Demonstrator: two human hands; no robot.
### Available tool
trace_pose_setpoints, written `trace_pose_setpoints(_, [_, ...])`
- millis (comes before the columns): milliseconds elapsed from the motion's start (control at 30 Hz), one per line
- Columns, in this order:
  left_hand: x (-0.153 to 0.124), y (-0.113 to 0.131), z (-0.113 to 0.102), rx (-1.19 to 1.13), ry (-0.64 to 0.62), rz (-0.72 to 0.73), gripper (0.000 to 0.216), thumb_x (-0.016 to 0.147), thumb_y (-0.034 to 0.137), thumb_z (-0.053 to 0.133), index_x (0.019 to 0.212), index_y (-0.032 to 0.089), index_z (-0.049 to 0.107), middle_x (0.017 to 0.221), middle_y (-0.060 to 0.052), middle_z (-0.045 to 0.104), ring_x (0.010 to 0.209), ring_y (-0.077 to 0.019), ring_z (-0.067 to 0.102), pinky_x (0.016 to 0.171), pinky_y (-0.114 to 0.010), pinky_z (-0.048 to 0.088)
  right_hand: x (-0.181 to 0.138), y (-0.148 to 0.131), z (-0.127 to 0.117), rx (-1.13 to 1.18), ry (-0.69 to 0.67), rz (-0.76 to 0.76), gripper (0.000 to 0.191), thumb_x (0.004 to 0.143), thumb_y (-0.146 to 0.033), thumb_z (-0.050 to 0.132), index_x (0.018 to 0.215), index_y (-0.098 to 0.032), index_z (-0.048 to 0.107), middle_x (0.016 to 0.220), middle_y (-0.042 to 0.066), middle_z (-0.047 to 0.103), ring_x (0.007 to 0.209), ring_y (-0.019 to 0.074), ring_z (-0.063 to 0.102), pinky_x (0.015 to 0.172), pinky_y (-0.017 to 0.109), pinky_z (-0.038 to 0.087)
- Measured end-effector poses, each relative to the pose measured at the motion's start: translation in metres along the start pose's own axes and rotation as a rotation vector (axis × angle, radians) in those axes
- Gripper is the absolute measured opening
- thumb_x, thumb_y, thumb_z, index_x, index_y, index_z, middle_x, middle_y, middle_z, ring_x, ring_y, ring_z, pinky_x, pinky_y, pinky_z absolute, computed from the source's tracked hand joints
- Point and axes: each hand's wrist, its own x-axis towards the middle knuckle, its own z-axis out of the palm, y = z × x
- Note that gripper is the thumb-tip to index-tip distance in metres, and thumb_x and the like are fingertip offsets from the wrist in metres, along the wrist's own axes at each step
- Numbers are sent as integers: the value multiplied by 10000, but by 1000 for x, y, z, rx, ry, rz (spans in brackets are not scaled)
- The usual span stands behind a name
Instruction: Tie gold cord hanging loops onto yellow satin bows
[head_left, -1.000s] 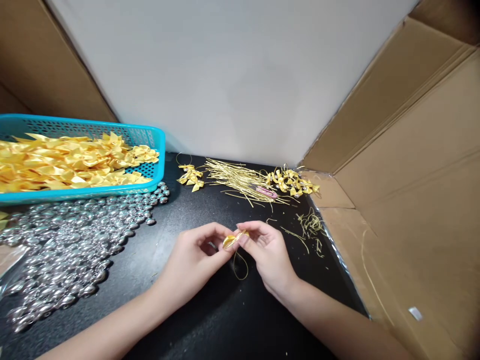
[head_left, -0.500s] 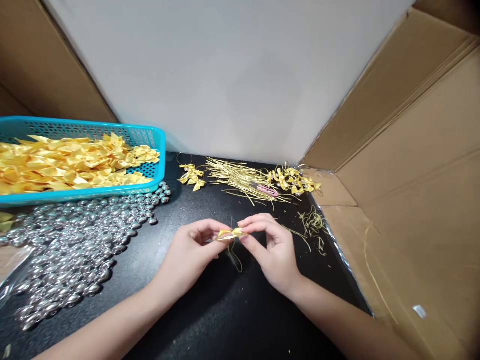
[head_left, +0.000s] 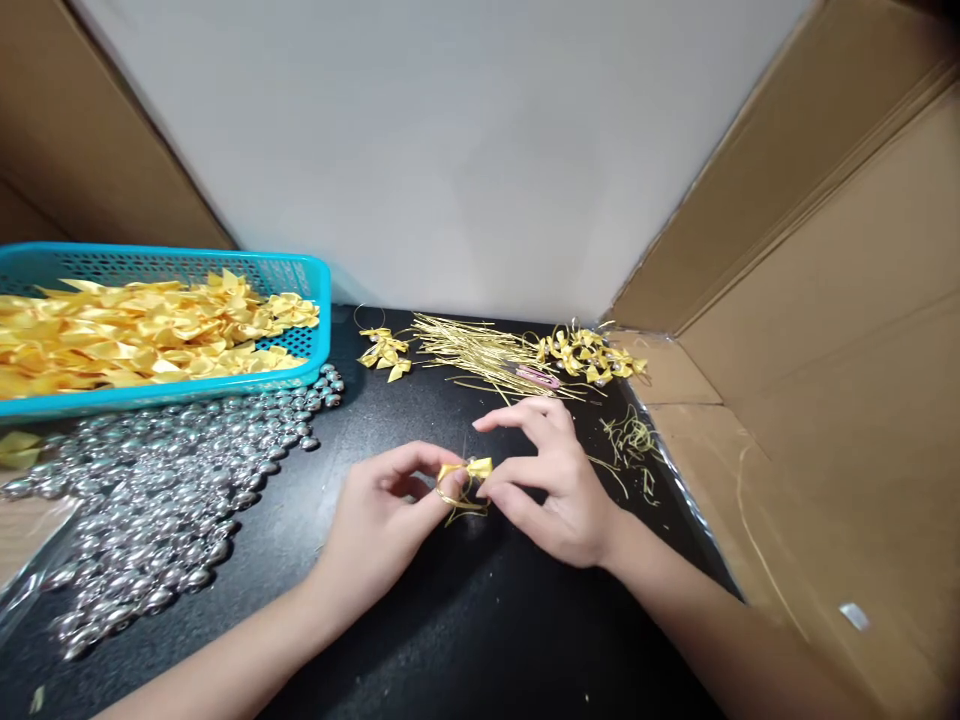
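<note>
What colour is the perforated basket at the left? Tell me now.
Turquoise blue; the basket shows best in the head view.

Left hand [head_left: 386, 510] and right hand [head_left: 559, 480] pinching a yellow bow [head_left: 466, 470], gold cord [head_left: 452, 497] looped beneath

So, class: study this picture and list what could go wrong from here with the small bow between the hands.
1. The yellow bow is pinched at the fingertips of the left hand, with the right hand close against it; it might slip and its gold thread loop spring open.
2. Loose silver beads lie close to the left forearm; a nudge could scatter them.
</note>
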Motion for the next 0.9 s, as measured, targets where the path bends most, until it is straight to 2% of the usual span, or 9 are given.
trace_pose_setpoints(233, [-3,-4,2,223,92,228,100,777,270,654,741,197,713,703,-2,726,560,-126,604,523,-211,475,-8,-13,30,-110,215,169,38,737,-251,700,701,-260,707,1035,21,680,1002,273,487,871,464,361])
trace_pose_setpoints(433, [-2,-10,2,269,119,231,119,786,281,644,747,187,706,703,-7,721,554,-125,601,524,-216,472,-6,-12,37,109,238,354,103,762,-161,678,685,-229,691,896,26,641,923,219,506,842,402,397])
trace_pose_setpoints(533, [1,-13,0,259,84,163,148,797,311,640,767,181,705,691,-12,721,577,-141,623,526,-222,476,-1,-10,29,274,160,419,110,764,-137,659,681,-209,659,872,26,590,910,202,501,841,377,413])
trace_pose_setpoints(733, [7,-16,-2,338,14,134,165,804,302,613,754,177,708,687,-7,721,536,-127,588,503,-217,446,9,-1,6,701,-215,452,159,835,-204,539,679,-207,569,832,5,577,866,184,508,860,370,397])
trace_pose_setpoints(833, [8,-17,-3,404,-13,168,172,812,296,595,751,180,707,698,-7,722,534,-126,584,509,-222,440,13,5,-3,950,-243,553,142,829,-248,516,701,-192,539,740,1,562,768,159,516,787,320,398])
trace_pose_setpoints(900, [8,-19,-4,448,-21,205,168,811,288,591,748,181,704,687,-3,714,535,-127,585,510,-224,432,15,7,-7,1033,-238,632,160,827,-269,528,692,-186,503,639,-25,512,653,129,474,705,288,385])
